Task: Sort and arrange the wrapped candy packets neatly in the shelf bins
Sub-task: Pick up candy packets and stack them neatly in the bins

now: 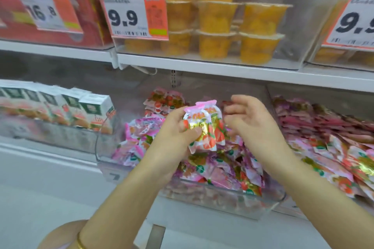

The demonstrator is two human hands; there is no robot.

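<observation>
My left hand (174,129) grips a small stack of pink, white and gold wrapped candy packets (204,127), held upright above the middle clear bin (222,198). That bin holds a loose heap of the same packets (212,168), lying at all angles. My right hand (249,121) hovers just right of the held packets with fingers loosely curled and nothing in it. A second bin to the right holds more packets (334,147), laid flatter in overlapping rows.
White and green cartons (91,111) stand in a bin on the left. The shelf above (222,66) carries clear tubs of orange fruit cups (218,32) and red boxes, with price tags (131,14) hanging at its front edge.
</observation>
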